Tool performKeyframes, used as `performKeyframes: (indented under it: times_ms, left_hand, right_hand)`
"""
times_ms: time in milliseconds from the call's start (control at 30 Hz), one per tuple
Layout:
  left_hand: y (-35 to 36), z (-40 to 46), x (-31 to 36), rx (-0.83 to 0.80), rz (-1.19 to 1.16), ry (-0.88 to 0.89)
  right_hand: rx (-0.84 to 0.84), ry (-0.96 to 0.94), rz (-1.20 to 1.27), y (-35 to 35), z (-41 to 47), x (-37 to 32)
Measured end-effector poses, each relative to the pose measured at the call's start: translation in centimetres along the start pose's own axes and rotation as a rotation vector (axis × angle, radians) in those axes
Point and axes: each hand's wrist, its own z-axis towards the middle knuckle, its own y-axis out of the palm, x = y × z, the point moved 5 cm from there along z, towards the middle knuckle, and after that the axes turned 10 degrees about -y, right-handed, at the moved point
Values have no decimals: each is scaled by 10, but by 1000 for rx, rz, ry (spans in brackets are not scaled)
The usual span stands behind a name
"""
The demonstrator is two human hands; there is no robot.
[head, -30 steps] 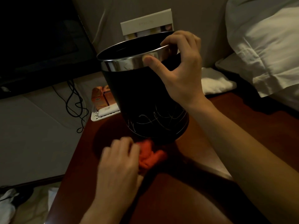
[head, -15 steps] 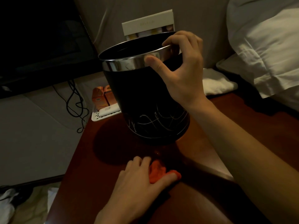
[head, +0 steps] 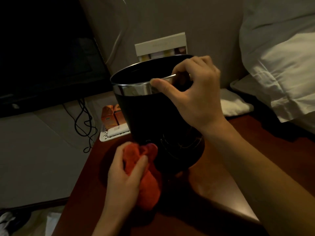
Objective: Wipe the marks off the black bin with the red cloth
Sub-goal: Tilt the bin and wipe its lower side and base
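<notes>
Dim light falls on a reddish-brown worktop point(head: 221, 193). A dark screen point(head: 44, 65) stands far left, black cables point(head: 83, 123) trailing below it. White pillows point(head: 279, 57) lie right, against a beige wall point(head: 170, 23).

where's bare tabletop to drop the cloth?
Bare wood lies right of the black bin, under the right hand and forearm, toward the pillow. Near edge is bare too. Crowded: back-left corner, white tray and orange boxes.

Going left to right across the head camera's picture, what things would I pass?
Dark screen → black cables → orange boxes → red cloth in the left hand → black bin → right hand → white pillow.
</notes>
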Motion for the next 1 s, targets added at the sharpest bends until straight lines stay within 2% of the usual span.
performKeyframes:
  times_ms: [100, 167, 300, 500, 667, 767, 867, 1000]
  left_hand:
    - [-6, 9, 11, 122, -113, 63]
    - [-9, 10, 23, 221, -108, 147]
    - [-15, 11, 34, 312, -123, 181]
    - [-16, 10, 7, 293, -203, 82]
    - [-4, 12, 3, 160, -312, 58]
    - [-6, 14, 3, 165, -228, 77]
    - [-6, 16, -4, 99, -263, 35]
    - [-6, 14, 7, 121, -17, 201]
  right_hand:
    - [-66, -4, 114, -3, 1, 13]
    - [-109, 23, 170, -1, -1, 22]
    - [-91, 19, 192, 2, -1, 22]
    - [-66, -1, 188, 2, -2, 19]
    - [-44, 2, 127, 4, -5, 10]
    - [-22, 1, 52, 10, -8, 1]
    - [-36, -15, 39, 11, -9, -2]
    - [-38, -21, 50, 11, -9, 0]
